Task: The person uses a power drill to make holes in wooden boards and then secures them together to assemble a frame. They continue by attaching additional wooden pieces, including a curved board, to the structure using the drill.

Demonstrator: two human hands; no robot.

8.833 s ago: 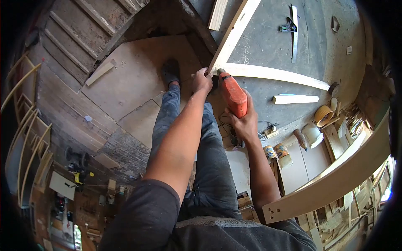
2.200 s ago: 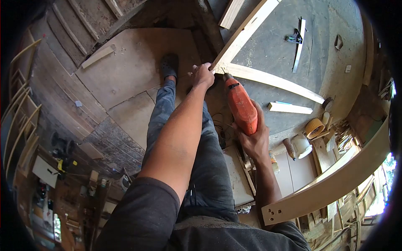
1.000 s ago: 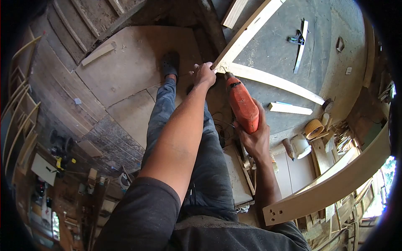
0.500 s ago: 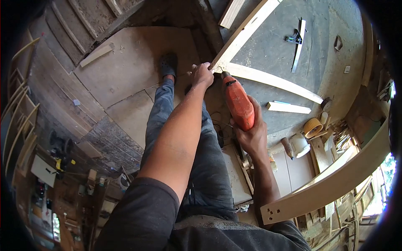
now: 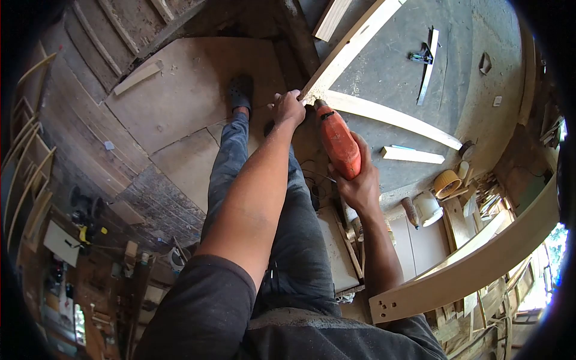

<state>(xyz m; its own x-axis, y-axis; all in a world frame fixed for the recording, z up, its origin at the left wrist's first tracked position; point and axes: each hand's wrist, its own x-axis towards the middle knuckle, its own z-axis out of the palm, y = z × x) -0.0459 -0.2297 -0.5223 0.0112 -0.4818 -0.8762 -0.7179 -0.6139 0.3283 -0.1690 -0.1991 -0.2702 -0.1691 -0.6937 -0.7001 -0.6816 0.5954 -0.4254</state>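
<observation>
My right hand (image 5: 362,187) is wrapped around the rear of a red power drill (image 5: 341,144). The drill's chuck points at the near end of a straight wooden beam (image 5: 359,49), where pale shavings lie; the bit itself I cannot make out. My left hand (image 5: 289,108) grips that same end of the beam, its fingers partly hidden. A curved wooden piece (image 5: 396,114) extends right from beside the drill's nose across the dark worktable (image 5: 390,75).
A combination square (image 5: 427,60) and a short wood offcut (image 5: 414,155) lie on the worktable. Near its edge are a tape roll (image 5: 447,183) and a white container (image 5: 428,207). A curved board with holes (image 5: 465,273) crosses the lower right. Plywood (image 5: 198,108) lies by my foot.
The drill and my right hand have shifted slightly left and up. My left hand stays at the beam's end.
</observation>
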